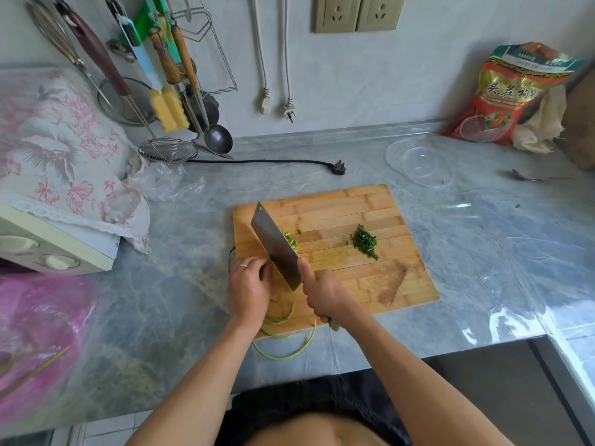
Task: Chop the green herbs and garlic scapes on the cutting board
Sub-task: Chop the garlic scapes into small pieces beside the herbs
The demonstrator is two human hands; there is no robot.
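Scapes (283,344) pinned under curled left hand (249,289) on board (370,284), long stems trailing back from fingertips toward near edge. Cleaver (275,244) clamped in right hand (323,294), blade flat beside left knuckles. Cut bits (291,239) just beyond; chopped herbs (364,242) well right.

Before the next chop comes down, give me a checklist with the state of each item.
1. Right hand gripping the cleaver handle: ok.
2. Left hand pinning the garlic scapes beside the blade: ok.
3. Left fingertips curled clear of the edge: cannot tell, the blade hides them.
4. Cutting board fully on the counter: ok.
5. Cut scape pieces clear of the chopped herbs: ok, the two piles lie apart.
6. Uncut scapes all on the board: not ok, the long ends curl off its near edge.
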